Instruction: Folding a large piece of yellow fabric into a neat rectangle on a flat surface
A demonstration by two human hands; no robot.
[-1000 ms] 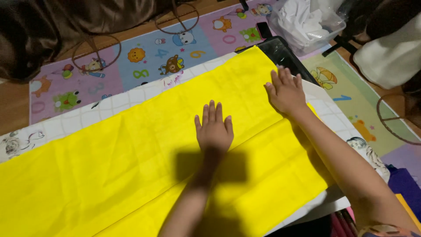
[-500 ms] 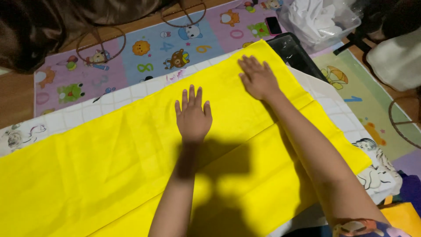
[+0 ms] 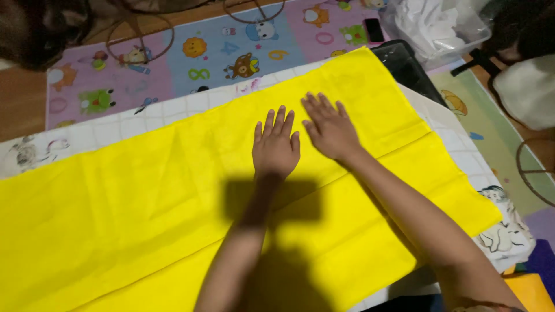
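Observation:
A large bright yellow cloth [image 3: 144, 202] lies spread flat over a white checked pad [image 3: 173, 112]. Both of my hands rest palm down on it, side by side near its middle. My left hand [image 3: 276, 147] lies flat with its fingers spread and pointing away from me. Just to the right of it, my right hand [image 3: 329, 127] presses flat on the cloth, fingers apart. Neither hand holds anything. A long crease runs across the cloth below my hands.
A colourful children's play mat [image 3: 191, 58] with animal pictures covers the floor beyond the pad. A black tray [image 3: 404, 63] and a clear plastic bin [image 3: 439, 29] holding white material sit at the upper right. A dark phone [image 3: 373, 30] lies on the mat.
My right hand has slid left along the cloth from its right end until it lies next to my left hand. My left hand stays about mid-cloth.

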